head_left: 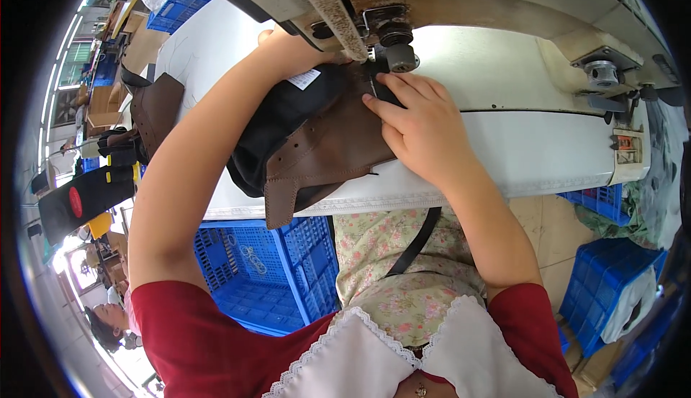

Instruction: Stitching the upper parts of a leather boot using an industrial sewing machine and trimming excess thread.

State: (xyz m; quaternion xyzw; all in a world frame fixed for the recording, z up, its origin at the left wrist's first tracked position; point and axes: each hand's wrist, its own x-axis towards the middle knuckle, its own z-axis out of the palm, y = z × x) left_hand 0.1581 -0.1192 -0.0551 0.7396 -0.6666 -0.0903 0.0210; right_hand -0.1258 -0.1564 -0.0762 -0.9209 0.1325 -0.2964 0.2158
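A brown leather boot upper [327,150] with black lining, punched holes and a stitched strap end lies under the sewing machine's head [385,27]. A small white label [304,79] shows on its lining. My right hand [425,121] is on the upper just right of the needle area, thumb and forefinger gripping dark material there. My left hand [291,52] reaches round to the far left side of the upper, against the black lining. The machine head covers most of its fingers. The upper's near end hangs over the table's front edge.
Another brown leather piece [157,110] lies at the table's left edge. Below the white table [504,150] stands a blue plastic crate [252,276]. More blue crates [604,290] stand on the floor at right. The machine's arm spans the far side. Another person [108,322] is at lower left.
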